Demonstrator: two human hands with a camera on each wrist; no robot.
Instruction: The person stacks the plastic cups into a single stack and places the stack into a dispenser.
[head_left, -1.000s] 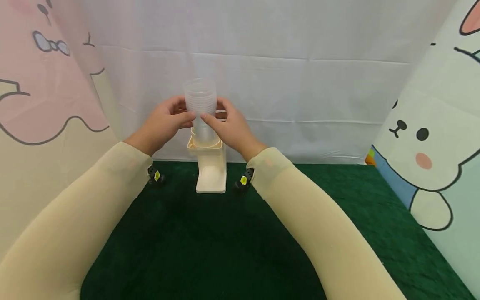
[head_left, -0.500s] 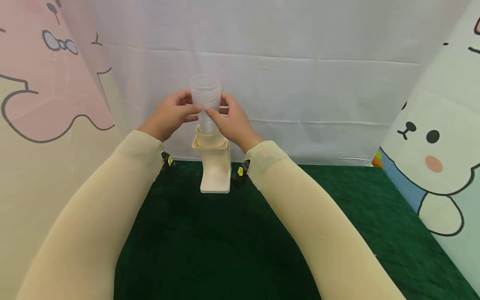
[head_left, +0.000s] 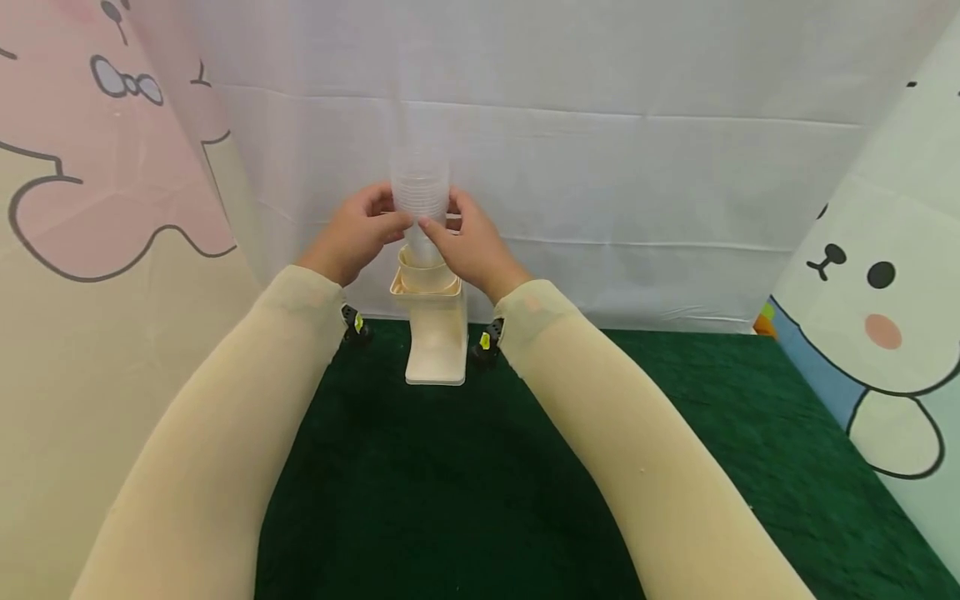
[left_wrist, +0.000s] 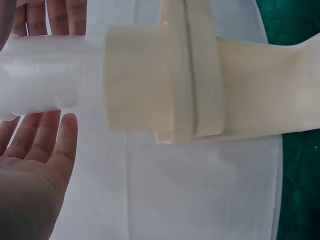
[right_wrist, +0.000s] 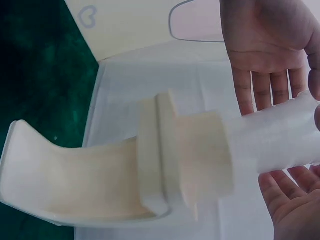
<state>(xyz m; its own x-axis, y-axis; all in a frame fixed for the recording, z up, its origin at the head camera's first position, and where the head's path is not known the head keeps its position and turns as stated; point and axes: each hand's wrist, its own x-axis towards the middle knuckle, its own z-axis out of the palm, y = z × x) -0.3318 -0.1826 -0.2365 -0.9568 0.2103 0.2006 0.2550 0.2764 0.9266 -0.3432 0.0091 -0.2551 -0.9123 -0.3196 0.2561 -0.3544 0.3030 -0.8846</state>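
A tall stack of clear plastic cups (head_left: 420, 187) stands upright between my hands, its lower end at the mouth of a cream round collar (head_left: 425, 277). That collar tops a cream plastic cup holder (head_left: 437, 342) with a square rim and a long curved foot. My left hand (head_left: 362, 232) holds the stack from the left, thumb in front and fingers behind. From the right, my right hand (head_left: 474, 243) grips it the same way, its thumb near the left thumb. In the left wrist view the see-through cups (left_wrist: 40, 75) lead toward the collar (left_wrist: 137, 77).
A dark green cloth (head_left: 450, 467) covers the table under the holder. Close behind hangs a white curtain (head_left: 637, 183). Cartoon-printed cloths flank the table, a pink and cream one (head_left: 135, 192) at left and a bear print (head_left: 862, 283) at right.
Both hands have raised the cup stack a little relative to the holder, so more of the collar shows beneath it. The whole head view has shifted, moving the scene rightward.
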